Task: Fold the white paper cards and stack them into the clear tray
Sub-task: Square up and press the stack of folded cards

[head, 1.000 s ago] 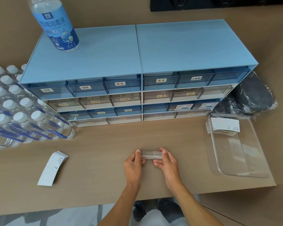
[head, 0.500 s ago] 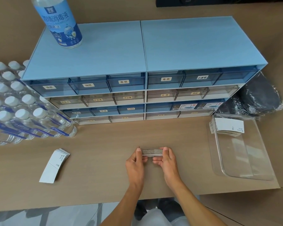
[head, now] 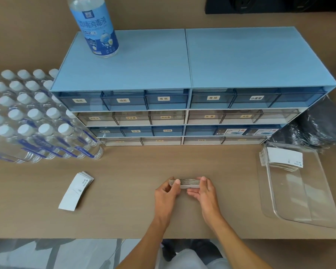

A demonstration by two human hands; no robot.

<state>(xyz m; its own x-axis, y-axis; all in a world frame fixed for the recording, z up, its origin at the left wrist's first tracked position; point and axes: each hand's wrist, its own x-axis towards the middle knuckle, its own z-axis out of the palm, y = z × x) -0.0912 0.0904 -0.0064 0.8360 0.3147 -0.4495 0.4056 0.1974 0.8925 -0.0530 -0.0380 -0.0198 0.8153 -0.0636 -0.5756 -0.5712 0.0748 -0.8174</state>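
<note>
Both hands hold a bundle of folded white cards [head: 188,183] on edge just above the table's middle. My left hand [head: 166,193] pinches its left end and my right hand [head: 203,191] grips its right end. A loose pile of unfolded white cards [head: 76,190] lies flat on the table to the left. The clear tray [head: 303,193] sits at the right, with a stack of folded cards [head: 282,159] in its far left corner.
A blue drawer cabinet [head: 182,105] stands behind the work area with a disinfectant bottle [head: 96,26] on top. A pack of water bottles [head: 33,117] fills the left. Black bagged items [head: 318,125] lie at the far right. The table's front edge [head: 105,238] runs near my forearms.
The hands keep the same grip on the card bundle, with only slight squaring of it. The camera view has shifted a little; nothing else moved.
</note>
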